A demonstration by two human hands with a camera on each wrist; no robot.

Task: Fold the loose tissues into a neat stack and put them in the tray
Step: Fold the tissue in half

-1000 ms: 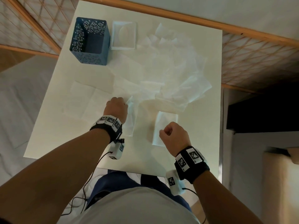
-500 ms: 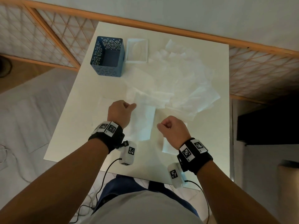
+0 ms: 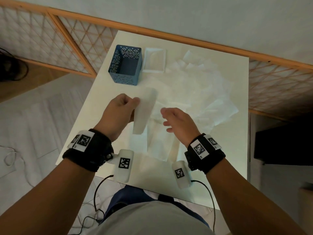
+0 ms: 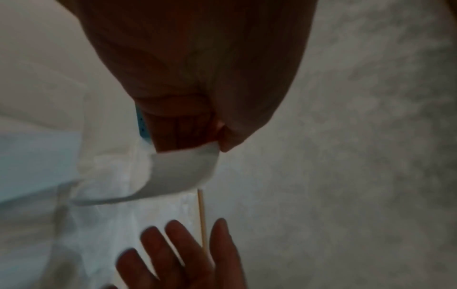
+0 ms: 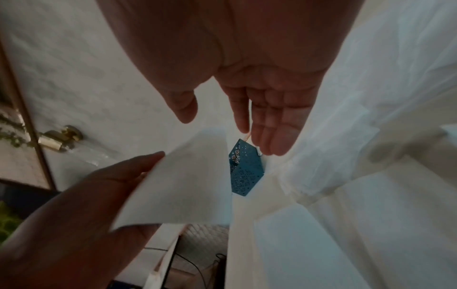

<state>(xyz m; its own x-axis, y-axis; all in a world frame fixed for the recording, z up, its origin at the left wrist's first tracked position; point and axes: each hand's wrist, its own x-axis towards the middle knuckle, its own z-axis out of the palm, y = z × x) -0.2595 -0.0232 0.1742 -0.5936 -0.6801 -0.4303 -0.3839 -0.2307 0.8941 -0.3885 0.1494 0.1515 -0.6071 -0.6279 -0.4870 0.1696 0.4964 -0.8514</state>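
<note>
My left hand (image 3: 133, 102) pinches the upper edge of a white folded tissue (image 3: 144, 111), which hangs above the white table (image 3: 94, 106). The left wrist view shows the pinch on this tissue (image 4: 185, 170). My right hand (image 3: 166, 119) hovers open just right of it, fingers spread and holding nothing. In the right wrist view its fingers (image 5: 272, 127) are relaxed, with the tissue (image 5: 183, 191) lower left. Loose tissues (image 3: 194, 92) lie spread over the table's far right. A flat tissue (image 3: 159, 146) lies under the hands. The white tray (image 3: 153, 70) sits at the back.
A blue perforated basket (image 3: 126, 65) stands left of the tray, also seen as the basket (image 5: 245, 172) in the right wrist view. Wooden lattice panels (image 3: 71, 43) flank the table. A dark cabinet (image 3: 284, 145) stands at the right.
My left hand has lifted the tissue off the table and holds it higher. My right hand has gone from a fist to spread fingers and moved up beside the tissue.
</note>
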